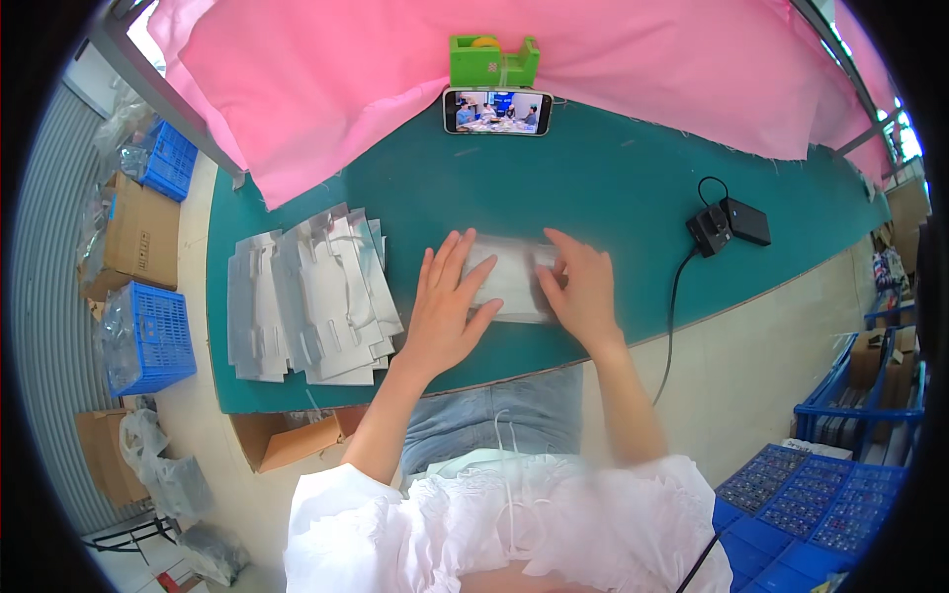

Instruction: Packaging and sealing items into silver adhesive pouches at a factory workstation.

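On the green table in front of me lies a flat, whitish rectangular piece [509,284] with a clear, shiny surface, perhaps a film or bag. My left hand [450,306] rests at its left edge, open, fingers spread. At the right edge is my right hand [585,296], its thumb and index finger apart and touching the piece; its other fingers are partly hidden. To the left of my left hand sits an untidy pile of flat silver-white pieces [336,296] with cut-outs, beside a second, smaller pile [259,306].
A phone [496,112] leans against a green tape dispenser [492,61] at the back, before a pink cloth [346,69]. A black adapter [709,229] with a cable lies right. Blue crates [148,338] and cartons [143,232] stand left; blue trays [811,499] stand lower right.
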Demonstrator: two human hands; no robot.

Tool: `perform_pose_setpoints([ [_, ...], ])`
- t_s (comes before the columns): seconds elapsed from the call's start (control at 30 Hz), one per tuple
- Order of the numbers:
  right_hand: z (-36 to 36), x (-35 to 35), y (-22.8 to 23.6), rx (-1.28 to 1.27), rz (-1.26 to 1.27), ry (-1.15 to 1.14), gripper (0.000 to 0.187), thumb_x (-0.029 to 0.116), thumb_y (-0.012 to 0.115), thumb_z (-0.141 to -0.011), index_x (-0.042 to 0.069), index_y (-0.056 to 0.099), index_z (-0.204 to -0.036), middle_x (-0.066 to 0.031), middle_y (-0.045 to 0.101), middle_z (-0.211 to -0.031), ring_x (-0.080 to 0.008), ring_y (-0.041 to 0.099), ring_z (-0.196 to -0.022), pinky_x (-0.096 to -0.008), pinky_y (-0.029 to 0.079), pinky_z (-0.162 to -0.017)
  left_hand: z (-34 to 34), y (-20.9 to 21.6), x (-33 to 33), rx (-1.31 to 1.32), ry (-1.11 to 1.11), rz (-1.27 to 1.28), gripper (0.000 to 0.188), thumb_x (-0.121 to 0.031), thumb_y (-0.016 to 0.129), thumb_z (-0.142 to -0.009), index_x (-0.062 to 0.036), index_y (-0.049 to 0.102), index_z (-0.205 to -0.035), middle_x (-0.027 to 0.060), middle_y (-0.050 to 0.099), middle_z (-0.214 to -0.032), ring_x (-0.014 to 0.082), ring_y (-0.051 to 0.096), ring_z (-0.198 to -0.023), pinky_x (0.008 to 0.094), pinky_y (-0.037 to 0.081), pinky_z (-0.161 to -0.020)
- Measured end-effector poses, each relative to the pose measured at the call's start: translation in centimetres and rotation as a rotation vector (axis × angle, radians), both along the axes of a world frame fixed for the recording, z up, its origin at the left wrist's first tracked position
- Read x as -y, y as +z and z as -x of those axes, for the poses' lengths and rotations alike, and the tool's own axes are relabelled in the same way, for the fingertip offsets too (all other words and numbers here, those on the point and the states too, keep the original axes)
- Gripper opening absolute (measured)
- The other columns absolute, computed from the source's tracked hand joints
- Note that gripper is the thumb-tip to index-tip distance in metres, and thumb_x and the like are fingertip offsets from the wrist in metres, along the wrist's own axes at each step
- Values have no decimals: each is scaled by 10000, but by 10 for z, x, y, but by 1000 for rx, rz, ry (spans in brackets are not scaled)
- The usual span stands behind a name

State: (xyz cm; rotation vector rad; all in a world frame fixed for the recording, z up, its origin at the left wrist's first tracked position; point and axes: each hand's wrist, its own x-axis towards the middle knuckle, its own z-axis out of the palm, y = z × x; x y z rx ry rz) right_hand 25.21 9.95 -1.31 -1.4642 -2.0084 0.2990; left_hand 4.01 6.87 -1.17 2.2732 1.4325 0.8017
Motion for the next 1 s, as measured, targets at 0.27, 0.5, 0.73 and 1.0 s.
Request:
perform_pose_setpoints([
  [0.27,-2,4,13,-44,-106,-26,352,125,677,-794,83,607,-1137,-62,590,-907,-256,550,-886,-376,396,-781,9,7,9,352,117,204,644,-166,643,-873,-55,377,-1449,189,324,-1510,358,300,-1406,439,255,-1141],
  [0.5,-17,-5,1,-30,-51,-74,227,117,704,-780,75,652,-997,-80,608,-1000,-285,546,-941,-387,424,-818,0,2,3,73,4,-33,676,-175,639,-859,-3,352,-1446,184,420,-1446,357,356,-1371,464,259,-1145],
  [0.73,-22,-10,-11,-133,-121,-95,61,50,655,-819,56,662,-879,-68,639,-887,-269,563,-879,-355,446,-771,7,-10,1,430,-8,139,636,-126,615,-859,-60,383,-1448,145,460,-1433,316,368,-1374,450,255,-1147],
  [1.0,-26,-10,-13,-239,-51,-112,56,40,614,-864,33,616,-920,-97,649,-903,-287,601,-850,-370,466,-763,0,-4,-5,482,-13,121,585,-38,667,-755,-85,533,-1323,117,542,-1319,306,443,-1302,419,315,-1104],
])
